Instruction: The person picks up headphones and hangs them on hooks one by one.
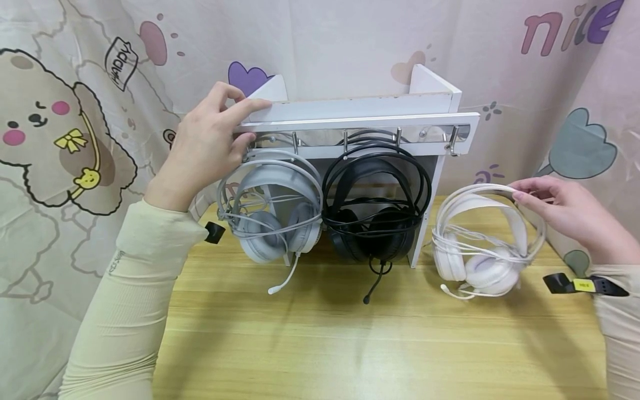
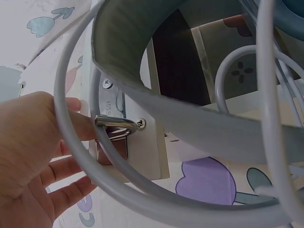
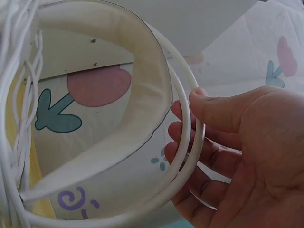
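A white rack (image 1: pixel 350 108) with a rail of metal hooks (image 1: pixel 345 139) stands on the wooden table. My left hand (image 1: pixel 210 133) grips the left end of this rail, thumb in front and fingers over the top edge. Just below that hand, grey headphones (image 1: pixel 282 175) hang from a hook (image 2: pixel 116 124), their cable wound about them. Black headphones (image 1: pixel 377 166) hang beside them, mic boom pointing down. To the right of the rack, my right hand (image 1: pixel 565 208) pinches the outer headband of white headphones (image 1: pixel 480 266) between thumb and fingers.
The wooden table (image 1: pixel 380 339) reaches toward me in front of the rack. A printed curtain (image 1: pixel 340 39) hangs behind and on both sides. The hook (image 1: pixel 453 140) at the rail's right end carries nothing.
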The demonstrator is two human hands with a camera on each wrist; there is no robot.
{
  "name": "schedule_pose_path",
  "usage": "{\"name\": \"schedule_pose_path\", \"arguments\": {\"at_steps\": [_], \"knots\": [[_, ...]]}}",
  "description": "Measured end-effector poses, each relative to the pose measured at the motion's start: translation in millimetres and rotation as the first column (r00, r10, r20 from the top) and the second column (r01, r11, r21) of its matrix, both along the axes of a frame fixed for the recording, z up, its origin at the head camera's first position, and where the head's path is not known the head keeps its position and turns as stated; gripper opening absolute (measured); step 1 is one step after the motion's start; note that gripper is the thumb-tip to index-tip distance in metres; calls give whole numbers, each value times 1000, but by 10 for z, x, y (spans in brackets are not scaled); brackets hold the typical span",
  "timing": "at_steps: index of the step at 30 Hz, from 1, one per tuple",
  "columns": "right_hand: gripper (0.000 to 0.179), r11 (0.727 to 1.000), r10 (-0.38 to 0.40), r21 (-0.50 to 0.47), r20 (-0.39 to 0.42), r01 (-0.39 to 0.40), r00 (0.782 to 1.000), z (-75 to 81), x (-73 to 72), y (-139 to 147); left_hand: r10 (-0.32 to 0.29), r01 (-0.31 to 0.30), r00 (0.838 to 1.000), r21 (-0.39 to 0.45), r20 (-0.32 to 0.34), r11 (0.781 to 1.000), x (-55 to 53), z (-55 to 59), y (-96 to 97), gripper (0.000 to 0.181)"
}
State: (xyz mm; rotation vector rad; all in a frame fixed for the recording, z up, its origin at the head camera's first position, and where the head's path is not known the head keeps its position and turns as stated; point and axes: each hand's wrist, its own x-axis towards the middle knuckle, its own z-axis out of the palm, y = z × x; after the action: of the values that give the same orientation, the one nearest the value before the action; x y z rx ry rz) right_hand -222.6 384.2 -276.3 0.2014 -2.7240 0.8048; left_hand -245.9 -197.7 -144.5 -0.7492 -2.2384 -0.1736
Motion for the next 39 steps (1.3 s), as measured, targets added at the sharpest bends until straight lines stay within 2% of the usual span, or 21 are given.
{"name": "schedule_pose_path", "arguments": {"at_steps": [4,8,19,27,39], "knots": [[30,1000,20,6,-23,-19,1000,22,1,-38,-1,1,1000,4,0,1000,-1,-2,1,53],[26,999,45,7,-79,-45,996,30,13,-68,4,-4,1000,8,7,1000,0,-3,-1,53],[19,994,110,11,-215,-110,970,107,81,-94,12,-12,1000,9,16,1000,4,-3,-2,54],[20,994,102,-17,-195,-107,975,206,138,-104,10,-10,1000,12,13,1000,3,-4,0,54],[18,989,128,-43,-205,-140,970,322,207,-105,13,-13,1000,19,18,1000,1,-5,2,54]]}}
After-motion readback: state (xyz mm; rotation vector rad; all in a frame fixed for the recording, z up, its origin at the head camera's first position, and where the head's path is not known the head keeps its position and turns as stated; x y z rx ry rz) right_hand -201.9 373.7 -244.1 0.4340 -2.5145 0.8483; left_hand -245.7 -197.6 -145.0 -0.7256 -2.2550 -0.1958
